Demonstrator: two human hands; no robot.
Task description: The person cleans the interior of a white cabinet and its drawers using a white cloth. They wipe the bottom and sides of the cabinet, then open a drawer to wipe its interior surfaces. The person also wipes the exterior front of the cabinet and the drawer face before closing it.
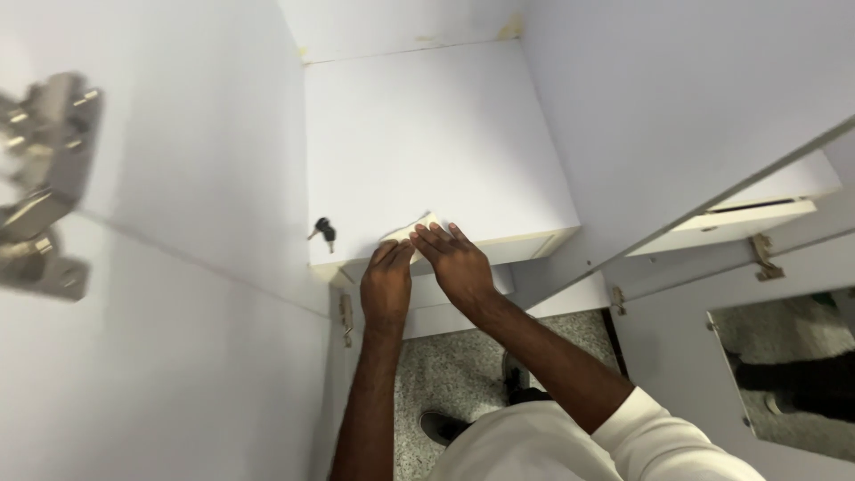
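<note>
A white cupboard [427, 134] filled the view, its open door [134, 356] swung out on the left with a blurred metal hinge [40, 178] close to the camera. Inside, a white shelf [436, 151] ran back to the rear wall, and a speckled floor [454, 374] showed below between the person's arms. A mirror [793, 374] hung on another door to the right. At the shelf's front edge lay a folded white cloth or paper [411, 230], most of it covered, so its kind was uncertain. The right hand [456, 258] lay flat on it, fingers spread, seemingly pressing it down. The left hand [386, 287] rested beside it with fingers curled over the near edge, likely steadying it. A small dark key [324, 232] lay near the shelf's left side.
</note>
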